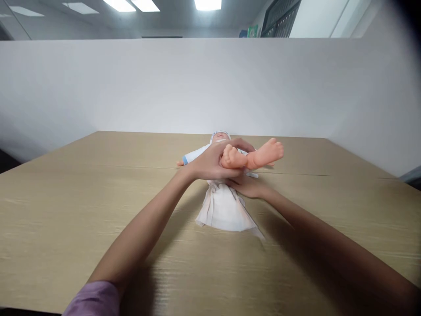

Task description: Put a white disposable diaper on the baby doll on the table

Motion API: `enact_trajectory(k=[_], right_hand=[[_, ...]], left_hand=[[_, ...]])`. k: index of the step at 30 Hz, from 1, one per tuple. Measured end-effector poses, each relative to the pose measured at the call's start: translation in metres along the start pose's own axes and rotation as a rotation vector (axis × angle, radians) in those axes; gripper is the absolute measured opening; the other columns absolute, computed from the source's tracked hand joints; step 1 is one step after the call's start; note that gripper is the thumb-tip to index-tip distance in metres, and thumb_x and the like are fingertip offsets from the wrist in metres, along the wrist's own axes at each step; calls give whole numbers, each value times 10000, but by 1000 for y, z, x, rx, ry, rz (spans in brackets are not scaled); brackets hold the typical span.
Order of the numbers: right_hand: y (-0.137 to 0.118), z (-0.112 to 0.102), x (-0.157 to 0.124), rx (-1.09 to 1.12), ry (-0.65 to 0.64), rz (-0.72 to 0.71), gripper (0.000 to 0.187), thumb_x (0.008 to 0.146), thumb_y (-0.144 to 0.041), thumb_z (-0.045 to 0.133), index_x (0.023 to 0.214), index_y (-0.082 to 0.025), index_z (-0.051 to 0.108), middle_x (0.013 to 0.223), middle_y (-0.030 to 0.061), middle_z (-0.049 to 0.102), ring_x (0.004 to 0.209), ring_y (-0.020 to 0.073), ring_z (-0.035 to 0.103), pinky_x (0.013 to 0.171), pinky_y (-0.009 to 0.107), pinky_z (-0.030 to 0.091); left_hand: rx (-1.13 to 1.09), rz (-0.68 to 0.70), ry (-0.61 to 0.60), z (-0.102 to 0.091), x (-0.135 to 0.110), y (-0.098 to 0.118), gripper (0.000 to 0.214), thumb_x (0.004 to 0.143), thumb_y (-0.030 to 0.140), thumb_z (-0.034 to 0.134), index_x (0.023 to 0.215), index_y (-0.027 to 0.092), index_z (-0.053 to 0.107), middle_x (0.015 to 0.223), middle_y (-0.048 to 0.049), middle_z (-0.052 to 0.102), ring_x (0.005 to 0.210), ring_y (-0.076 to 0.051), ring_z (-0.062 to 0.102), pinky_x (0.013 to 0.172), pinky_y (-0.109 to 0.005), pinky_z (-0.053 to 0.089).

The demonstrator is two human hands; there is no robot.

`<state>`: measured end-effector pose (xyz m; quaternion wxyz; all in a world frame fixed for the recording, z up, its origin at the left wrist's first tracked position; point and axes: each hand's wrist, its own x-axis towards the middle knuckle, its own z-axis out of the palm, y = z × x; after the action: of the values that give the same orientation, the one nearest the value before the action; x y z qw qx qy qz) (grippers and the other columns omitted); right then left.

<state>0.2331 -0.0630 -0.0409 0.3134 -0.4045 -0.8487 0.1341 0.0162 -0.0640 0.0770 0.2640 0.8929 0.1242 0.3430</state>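
Note:
A baby doll [197, 153] lies on its back on the table, head toward the far wall, in a white top with blue cuffs and a white cap. My left hand [210, 160] is closed round its lower legs and holds the bare feet [266, 153] raised, soles toward me. Under the legs, a white diaper [223, 210] spreads out toward me, gathered near the doll's bottom. My right hand [246, 186] is low beneath the legs, its fingers at the gathered part of the diaper and partly hidden behind my left hand.
The wide tan table [82, 210] has a seam running across it behind the doll. A white partition [164, 83] stands along the far edge and the right side. Ceiling lights [208, 4] show above it.

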Motion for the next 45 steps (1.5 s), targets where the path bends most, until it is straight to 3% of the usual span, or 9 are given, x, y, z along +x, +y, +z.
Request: enact_trajectory(k=[3, 6, 10, 14, 17, 26, 36, 41, 45], right_hand=[[-21, -20, -34, -38, -98, 63, 316, 1086, -413, 483, 1173, -252, 741, 1338, 76, 719, 1274, 313, 644, 1109, 531, 520], [-45, -33, -58, -23, 32, 163, 397, 1068, -469, 514, 1402, -281, 616, 1478, 78, 624, 1390, 324, 552, 1156, 531, 473], [-59, -31, -61, 58, 227, 101, 639, 981, -473, 653, 1556, -273, 459, 1512, 96, 586, 1420, 334, 523, 1191, 513, 446], [-56, -34, -59, 22, 176, -21, 629, 991, -355, 580, 1590, -261, 412, 1501, 95, 601, 1354, 318, 590, 1119, 485, 517], [-51, -44, -70, -52, 81, -82, 507, 1004, -291, 507, 1509, -288, 543, 1488, 69, 619, 1375, 317, 574, 1155, 503, 479], [-8, -35, -106, -237, -89, -227, 453, 1038, -187, 406, 1381, -314, 672, 1471, 56, 645, 1461, 289, 511, 1166, 530, 449], [-7, -39, -108, -90, -153, -98, 395, 1082, -277, 457, 1400, -363, 675, 1536, 35, 599, 1448, 272, 533, 1199, 519, 461], [-3, -48, -100, 87, -206, -37, 432, 1109, -292, 353, 1340, -340, 714, 1505, 15, 623, 1412, 227, 566, 1245, 467, 414], [-27, -54, -97, 60, -221, 48, 407, 1108, -394, 403, 1427, -310, 641, 1476, 37, 643, 1418, 248, 554, 1226, 462, 426]], left_hand=[[5, -16, -16, 7, -4, 2, 443, 813, 201, 752, 1248, 226, 674, 1232, -49, 729, 1026, -215, 704, 910, -349, 554], [7, -25, -49, 16, -9, 1, 443, 795, 190, 746, 1232, 236, 684, 1146, -33, 743, 993, -209, 703, 863, -344, 553], [23, 5, -86, 26, -18, -1, 454, 798, 228, 765, 1246, 256, 694, 1187, -51, 742, 1073, -241, 692, 942, -406, 548], [33, 39, -107, 24, -36, 4, 432, 862, 255, 735, 1289, 265, 671, 1342, -73, 703, 1223, -261, 647, 1066, -450, 511], [152, 23, -153, 12, -62, 3, 417, 894, 300, 715, 1307, 256, 669, 1326, -85, 707, 1236, -278, 635, 1086, -472, 501], [359, -30, -283, 6, -146, -45, 723, 787, 384, 828, 1459, 278, 581, 1564, -111, 561, 1531, -372, 381, 1262, -603, 332], [322, -97, -360, 7, -144, -28, 807, 838, 159, 765, 1569, 307, 459, 1647, -80, 464, 1590, -326, 306, 1245, -584, 405], [299, -140, -379, 5, -145, -29, 709, 927, 22, 560, 1551, 350, 486, 1652, -29, 460, 1583, -276, 325, 1228, -544, 439], [269, -210, -299, 9, -140, -21, 571, 1011, 55, 401, 1484, 336, 555, 1571, -15, 549, 1534, -252, 384, 1232, -500, 424]])
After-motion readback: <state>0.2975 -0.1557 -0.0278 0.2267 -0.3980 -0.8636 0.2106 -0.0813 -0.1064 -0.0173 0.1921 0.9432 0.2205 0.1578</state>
